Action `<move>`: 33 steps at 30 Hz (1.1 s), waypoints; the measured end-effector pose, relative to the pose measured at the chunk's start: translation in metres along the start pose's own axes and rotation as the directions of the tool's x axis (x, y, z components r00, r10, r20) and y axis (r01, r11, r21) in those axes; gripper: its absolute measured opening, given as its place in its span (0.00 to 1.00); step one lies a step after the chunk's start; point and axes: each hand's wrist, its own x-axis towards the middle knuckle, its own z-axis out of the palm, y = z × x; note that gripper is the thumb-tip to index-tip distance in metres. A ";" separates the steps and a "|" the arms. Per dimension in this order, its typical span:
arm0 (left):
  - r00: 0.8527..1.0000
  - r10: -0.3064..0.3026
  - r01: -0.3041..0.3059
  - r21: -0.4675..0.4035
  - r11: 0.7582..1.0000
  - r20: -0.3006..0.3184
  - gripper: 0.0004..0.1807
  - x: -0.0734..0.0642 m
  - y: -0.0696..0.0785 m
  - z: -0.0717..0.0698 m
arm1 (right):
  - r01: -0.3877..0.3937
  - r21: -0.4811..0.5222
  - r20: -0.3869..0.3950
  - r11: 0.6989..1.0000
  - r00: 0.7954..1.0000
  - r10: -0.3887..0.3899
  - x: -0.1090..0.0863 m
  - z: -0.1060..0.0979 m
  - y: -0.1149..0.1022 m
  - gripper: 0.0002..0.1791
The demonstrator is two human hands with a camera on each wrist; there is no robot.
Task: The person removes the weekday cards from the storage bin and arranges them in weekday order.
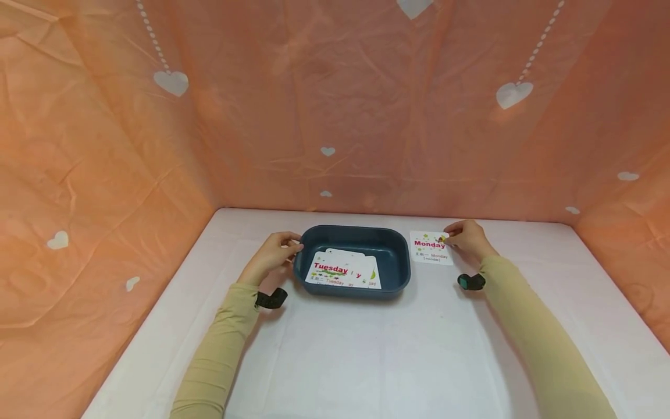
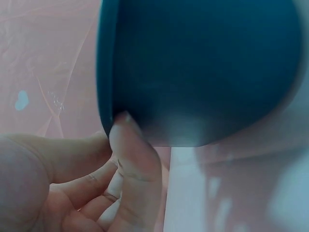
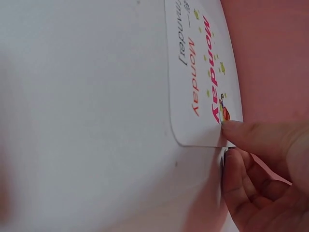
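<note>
A dark blue basin stands on the white table, and several word cards lie overlapped inside it, the top one reading Tuesday. My left hand pinches the basin's left rim between thumb and finger; in the left wrist view the thumb and index finger meet at the rim's edge. To the right of the basin is a white Monday card, printed side up. With thumb above and fingers below, my right hand pinches that card at its right edge, as the right wrist view shows.
The white tabletop extends in front of the basin and to both sides. An orange curtain with white hearts rises behind the table and along its sides. Black wrist cameras sit on both wrists.
</note>
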 end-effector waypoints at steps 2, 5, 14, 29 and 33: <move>1.000 0.005 -0.005 -0.002 1.000 -0.001 0.18 0.000 0.000 0.000 | 0.001 -0.003 0.000 1.000 1.000 -0.001 0.000 0.000 0.001 0.18; 1.000 0.015 -0.015 -0.007 1.000 0.004 0.18 0.001 -0.001 0.000 | 0.001 -0.008 0.000 1.000 1.000 -0.001 0.000 0.000 0.000 0.18; 1.000 0.024 -0.023 -0.015 1.000 0.015 0.19 0.001 -0.002 0.001 | 0.099 0.029 -0.086 0.995 0.992 -0.096 -0.006 -0.005 -0.017 0.15; 1.000 -0.002 0.001 -0.007 1.000 -0.007 0.17 0.003 -0.001 -0.001 | 0.330 0.182 -0.022 0.926 0.943 -0.331 -0.013 0.010 -0.117 0.17; 1.000 -0.011 0.011 -0.004 1.000 -0.010 0.17 0.002 -0.002 -0.001 | 0.363 0.191 0.011 0.912 0.928 -0.372 -0.014 0.021 -0.130 0.16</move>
